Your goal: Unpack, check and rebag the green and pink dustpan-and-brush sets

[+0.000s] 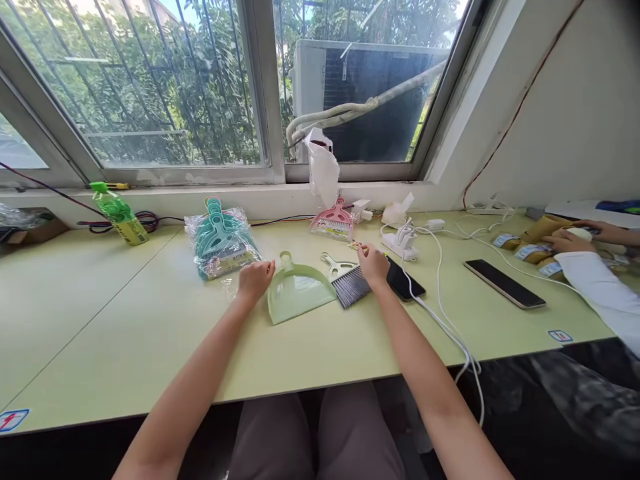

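Observation:
A pale green dustpan (300, 293) lies on the table with its handle pointing away from me. My left hand (255, 281) is closed in a loose fist at the dustpan's left edge; whatever its fingers hold, if anything, is hidden. To the right of the pan rests a small hand brush (351, 287) with grey bristles and a cream handle. Just over the brush's right side, my right hand (374, 265) has its fingers pinched together. A small yellow and pink printed strip (359, 246) shows at those fingertips, but the grip on it is unclear.
Behind are wrapped teal dustpan sets (223, 237), a pink brush set (334, 219) and a green bottle (119, 213). A black phone (404, 279), a power strip (401, 245) and white cables lie to the right. Beyond another phone (504, 283), a co-worker's hands (570, 241) handle brown packages.

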Demonstrator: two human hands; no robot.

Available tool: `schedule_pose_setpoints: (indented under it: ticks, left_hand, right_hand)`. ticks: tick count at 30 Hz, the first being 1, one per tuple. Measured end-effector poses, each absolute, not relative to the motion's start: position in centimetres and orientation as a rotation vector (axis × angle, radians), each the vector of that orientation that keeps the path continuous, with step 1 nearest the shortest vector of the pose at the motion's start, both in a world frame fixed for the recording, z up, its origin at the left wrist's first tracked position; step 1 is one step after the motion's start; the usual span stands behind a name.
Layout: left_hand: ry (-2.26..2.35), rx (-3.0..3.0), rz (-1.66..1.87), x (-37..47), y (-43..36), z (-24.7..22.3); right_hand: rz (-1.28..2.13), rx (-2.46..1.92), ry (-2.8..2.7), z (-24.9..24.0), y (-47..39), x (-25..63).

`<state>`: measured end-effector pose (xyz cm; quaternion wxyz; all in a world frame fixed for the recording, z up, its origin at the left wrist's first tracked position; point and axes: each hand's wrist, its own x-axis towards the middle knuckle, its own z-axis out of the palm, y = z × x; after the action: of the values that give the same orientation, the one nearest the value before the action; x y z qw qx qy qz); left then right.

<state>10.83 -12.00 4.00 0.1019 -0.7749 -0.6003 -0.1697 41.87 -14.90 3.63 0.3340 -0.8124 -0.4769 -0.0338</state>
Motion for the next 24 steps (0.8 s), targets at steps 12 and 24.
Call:
schedule_pose_setpoints:
  ticks: [12,24]
  left_hand:
    - [-2.034,-1.792,-1.349,7.2,-10.3,4.4]
    - [-2.073,-1.857,-1.411,7.3,-10.3,4.3]
  right_hand:
    - [-0.034,-1.749,-1.054,3.4,-14.6,43.3]
    - [0.113,-1.562,-0.748,3.2,-14.1,44.9]
